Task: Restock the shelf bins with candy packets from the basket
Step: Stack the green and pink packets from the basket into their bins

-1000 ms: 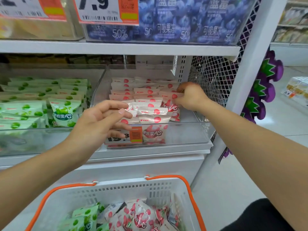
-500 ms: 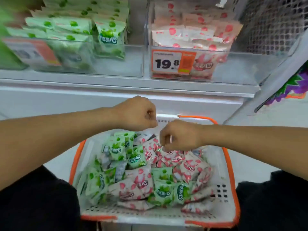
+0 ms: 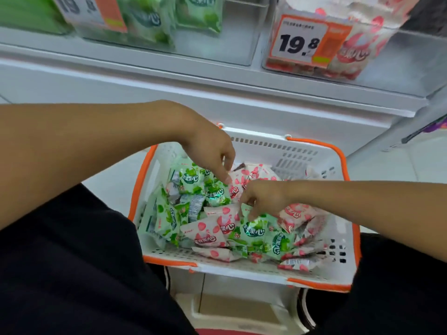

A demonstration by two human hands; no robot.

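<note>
Both hands down in basket (image 3: 314,151); left hand (image 3: 212,151) fingers on green packet (image 3: 215,189), grip unclear; right hand (image 3: 263,197) pinching packet corner; bins (image 3: 242,52) part stocked, green left, pink right; basket holds many packets, much restocking left.

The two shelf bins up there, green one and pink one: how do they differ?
The left bin holds green packets; the right bin holds pink packets. The right bin's price tag reads 19.8 sharply; the left bin's tag is blurred and cut off. Both bins are clear plastic on one shelf, above the basket.
</note>
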